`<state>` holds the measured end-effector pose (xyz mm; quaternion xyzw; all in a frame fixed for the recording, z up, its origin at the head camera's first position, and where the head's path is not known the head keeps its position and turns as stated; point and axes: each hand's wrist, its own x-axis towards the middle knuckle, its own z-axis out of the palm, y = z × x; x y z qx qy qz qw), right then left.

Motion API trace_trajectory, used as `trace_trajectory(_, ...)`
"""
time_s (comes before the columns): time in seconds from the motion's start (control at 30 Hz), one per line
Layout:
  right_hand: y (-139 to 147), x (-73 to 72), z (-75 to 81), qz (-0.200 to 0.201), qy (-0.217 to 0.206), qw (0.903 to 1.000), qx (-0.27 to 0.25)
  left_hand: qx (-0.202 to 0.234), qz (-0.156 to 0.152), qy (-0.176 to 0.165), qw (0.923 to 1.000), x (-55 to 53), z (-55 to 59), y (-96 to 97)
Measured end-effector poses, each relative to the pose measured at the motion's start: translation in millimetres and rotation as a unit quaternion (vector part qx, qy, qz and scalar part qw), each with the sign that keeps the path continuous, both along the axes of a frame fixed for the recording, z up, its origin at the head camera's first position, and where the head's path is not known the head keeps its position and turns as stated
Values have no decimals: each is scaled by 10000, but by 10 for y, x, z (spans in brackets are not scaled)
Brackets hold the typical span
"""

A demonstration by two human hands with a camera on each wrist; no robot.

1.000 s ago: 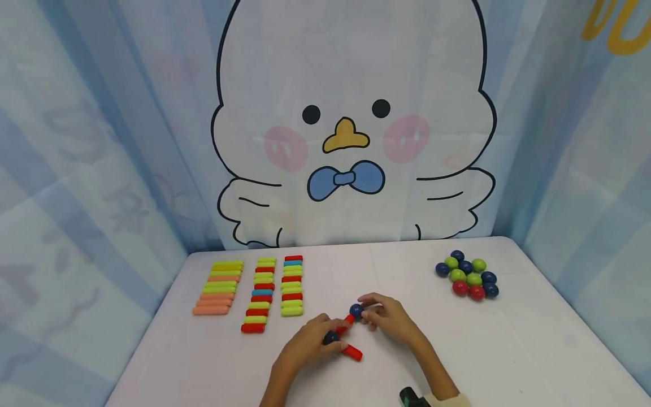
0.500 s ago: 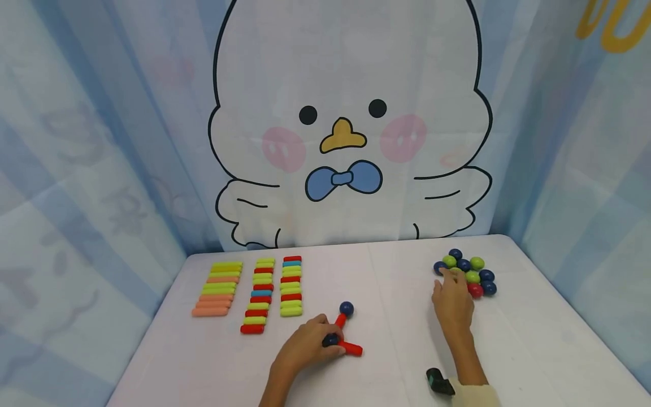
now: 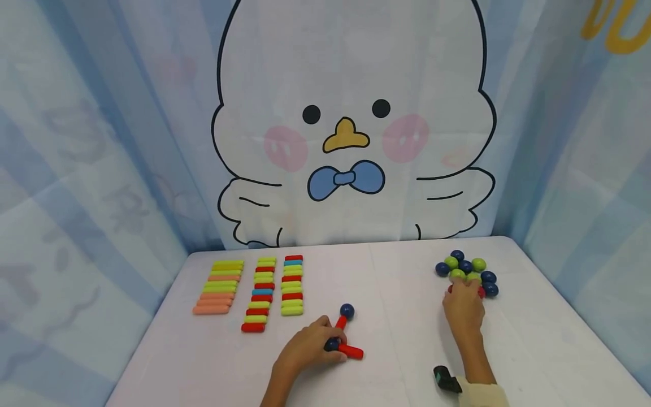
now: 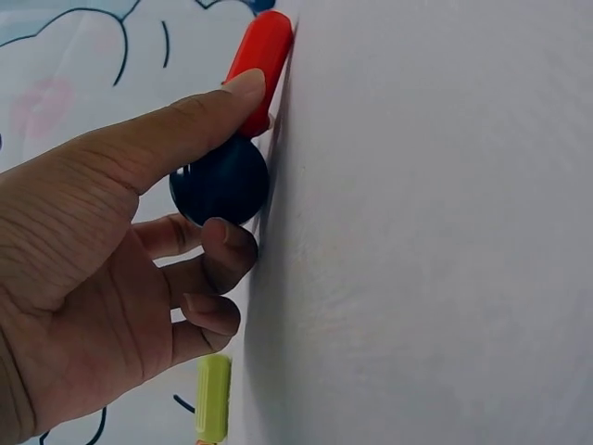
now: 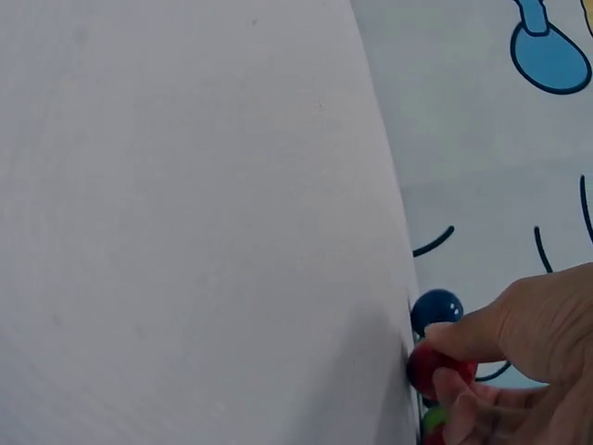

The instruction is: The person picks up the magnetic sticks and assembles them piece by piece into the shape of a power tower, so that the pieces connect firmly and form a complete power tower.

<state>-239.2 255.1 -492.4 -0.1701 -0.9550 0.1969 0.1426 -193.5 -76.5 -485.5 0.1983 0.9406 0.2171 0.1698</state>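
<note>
My left hand [image 3: 308,343] grips a dark blue ball [image 4: 220,185] that joins two red rods. One red rod [image 3: 352,351] points right, with the thumb lying along it in the left wrist view. The other red rod [image 3: 341,323] points away and ends in a second dark blue ball [image 3: 347,311]. Over on the right, my right hand [image 3: 464,308] reaches into a group of balls and pinches a red ball [image 5: 428,368] between thumb and fingers. The hand covers part of that group in the head view.
Blue balls [image 3: 489,277] and green balls [image 3: 478,264] lie around the right hand. At the left are a column of yellow and orange rods [image 3: 218,286] and two columns of shorter coloured rods [image 3: 262,293]. A printed curtain [image 3: 351,215] hangs behind the table [image 3: 396,333].
My right hand has left the far blue ball of the rod piece and gone right to the ball group, where it now pinches a red ball. My left hand keeps its grip.
</note>
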Motion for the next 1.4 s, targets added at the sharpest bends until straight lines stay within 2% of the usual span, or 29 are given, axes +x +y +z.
trace_trajectory(0.1,-1,10,0,469,-312,9978,-351,-49,-6,81,10000,-1,-2,11)
trace_trajectory(0.17,-12,22,-10,932,-464,9922,-688,-57,0,135,9999,2,-1,16)
trace_trajectory(0.33,-99,75,-26,2024,-704,9651,-1506,51,21,205,9998,9,-2,23)
trace_trajectory(0.43,-192,106,-26,2603,-732,9408,-2043,147,95,195,9997,14,-1,25)
trace_trajectory(0.57,-338,168,-30,3357,-991,8983,-2657,228,147,257,9993,24,-11,38)
trace_trajectory(0.63,-414,212,-28,3767,-1194,8766,-2745,234,182,292,9991,27,-23,50)
trace_trajectory(0.73,-533,278,-14,4311,-1407,8516,-2631,247,253,357,9987,29,-26,68)
trace_trajectory(0.8,-602,324,-7,4598,-1486,8383,-2525,264,302,386,9984,27,-32,74)
trace_trajectory(0.87,-662,365,-4,4801,-1512,8298,-2412,297,330,402,9982,24,-38,79)
trace_trajectory(1.0,-744,418,-6,4964,-1528,8223,-2325,352,374,354,9981,21,-46,81)
trace_trajectory(1.23,-768,420,-15,4948,-1429,8276,-2231,441,387,177,9981,14,-61,75)
trace_trajectory(1.4,-747,408,-27,4987,-1231,8347,-1985,581,299,-53,9978,0,-20,37)
